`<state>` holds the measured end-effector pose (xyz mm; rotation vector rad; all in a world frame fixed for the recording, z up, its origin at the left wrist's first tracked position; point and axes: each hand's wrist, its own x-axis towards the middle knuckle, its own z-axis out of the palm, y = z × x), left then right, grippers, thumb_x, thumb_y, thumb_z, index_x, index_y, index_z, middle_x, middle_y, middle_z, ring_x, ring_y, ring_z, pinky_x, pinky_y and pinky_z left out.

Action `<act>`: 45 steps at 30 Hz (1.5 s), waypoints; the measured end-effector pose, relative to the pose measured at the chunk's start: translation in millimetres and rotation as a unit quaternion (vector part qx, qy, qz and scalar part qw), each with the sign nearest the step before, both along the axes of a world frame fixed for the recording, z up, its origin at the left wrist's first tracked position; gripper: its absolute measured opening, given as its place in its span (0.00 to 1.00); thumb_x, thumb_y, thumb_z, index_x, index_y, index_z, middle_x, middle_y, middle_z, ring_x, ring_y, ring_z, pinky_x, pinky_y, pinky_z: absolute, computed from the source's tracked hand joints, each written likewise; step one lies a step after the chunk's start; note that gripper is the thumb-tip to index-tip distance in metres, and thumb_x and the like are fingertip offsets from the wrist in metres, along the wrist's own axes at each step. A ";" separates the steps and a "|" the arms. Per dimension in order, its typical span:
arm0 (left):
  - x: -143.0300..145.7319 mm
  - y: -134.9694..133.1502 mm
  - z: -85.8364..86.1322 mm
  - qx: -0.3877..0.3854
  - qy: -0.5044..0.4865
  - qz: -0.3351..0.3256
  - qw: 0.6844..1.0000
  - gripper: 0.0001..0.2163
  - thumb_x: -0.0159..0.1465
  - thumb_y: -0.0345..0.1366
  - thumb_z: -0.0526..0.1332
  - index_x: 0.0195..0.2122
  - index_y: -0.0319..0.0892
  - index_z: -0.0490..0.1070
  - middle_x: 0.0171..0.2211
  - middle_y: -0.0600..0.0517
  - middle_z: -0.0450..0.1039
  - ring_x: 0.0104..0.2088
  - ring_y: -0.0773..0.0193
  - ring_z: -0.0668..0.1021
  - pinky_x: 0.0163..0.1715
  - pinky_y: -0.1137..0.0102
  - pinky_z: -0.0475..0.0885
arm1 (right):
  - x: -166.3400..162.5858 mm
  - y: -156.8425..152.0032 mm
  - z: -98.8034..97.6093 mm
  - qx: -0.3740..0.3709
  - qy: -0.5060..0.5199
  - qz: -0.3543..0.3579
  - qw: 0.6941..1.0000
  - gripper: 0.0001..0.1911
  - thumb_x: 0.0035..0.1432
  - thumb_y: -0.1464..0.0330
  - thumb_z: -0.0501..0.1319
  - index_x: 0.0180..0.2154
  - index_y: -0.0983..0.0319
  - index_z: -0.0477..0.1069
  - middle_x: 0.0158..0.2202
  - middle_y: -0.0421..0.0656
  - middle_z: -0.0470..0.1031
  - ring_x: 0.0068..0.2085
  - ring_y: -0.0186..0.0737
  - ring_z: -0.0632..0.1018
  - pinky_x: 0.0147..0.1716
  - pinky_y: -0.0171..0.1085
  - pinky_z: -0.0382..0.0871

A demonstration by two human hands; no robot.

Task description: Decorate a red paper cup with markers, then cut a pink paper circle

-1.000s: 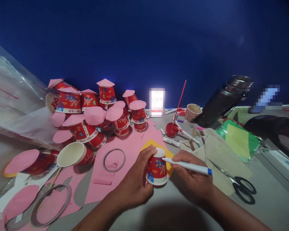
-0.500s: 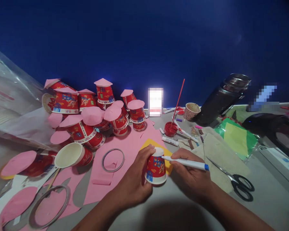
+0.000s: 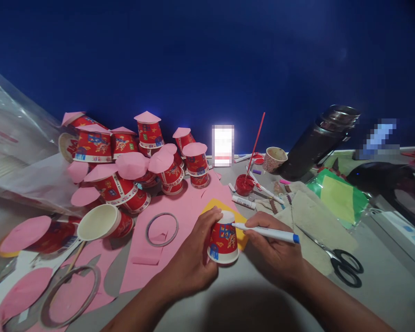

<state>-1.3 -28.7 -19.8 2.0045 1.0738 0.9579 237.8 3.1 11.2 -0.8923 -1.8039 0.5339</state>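
Observation:
Upside down, a red printed paper cup (image 3: 224,242) stands near the front middle of the table. My left hand (image 3: 190,258) is wrapped round its left side, with fingers at the top edge. My right hand (image 3: 271,251) pinches a white marker pen (image 3: 271,233) with a blue end. The pen's tip meets the cup's upper right side near the white base; whether it touches is hard to tell. Behind the cup lies yellow paper (image 3: 215,205), and pink paper (image 3: 183,214) spreads to the left.
Several red cups with pink paper cones (image 3: 148,129) crowd the back left. Tape rings (image 3: 162,229) lie on the pink paper. To the right are black-handled scissors (image 3: 347,267), a cloth (image 3: 318,230), a dark flask (image 3: 314,143) and a pot of red paint (image 3: 244,185) holding a stick.
Both hands keep the same hold on the cup and the marker. Only a very slight shift of the whole view shows.

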 end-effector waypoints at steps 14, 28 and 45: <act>2.1 0.9 5.5 -0.002 0.001 0.004 1.000 0.45 0.55 0.21 0.61 0.73 0.55 0.52 0.72 0.44 0.60 0.74 0.44 0.64 0.74 0.43 0.62 | 1.8 -0.6 1.0 -0.016 -0.014 0.016 1.000 0.05 0.68 0.68 0.65 0.37 0.59 0.79 0.30 0.42 0.82 0.27 0.39 0.80 0.28 0.36 0.75; 0.8 0.8 4.0 -0.009 0.003 0.006 1.000 0.45 0.56 0.20 0.62 0.73 0.53 0.52 0.72 0.41 0.58 0.74 0.44 0.64 0.74 0.43 0.61 | 0.4 -0.2 3.7 0.004 -0.003 0.041 0.999 0.03 0.65 0.72 0.66 0.38 0.58 0.78 0.31 0.41 0.83 0.28 0.37 0.81 0.30 0.34 0.75; 1.7 3.4 8.9 0.001 -0.007 0.052 0.999 0.41 0.57 0.24 0.62 0.72 0.52 0.54 0.71 0.42 0.59 0.72 0.46 0.66 0.72 0.45 0.65 | 4.3 -0.1 -4.0 0.036 0.022 -0.031 0.999 0.06 0.67 0.73 0.65 0.42 0.56 0.77 0.34 0.39 0.83 0.32 0.38 0.83 0.33 0.33 0.77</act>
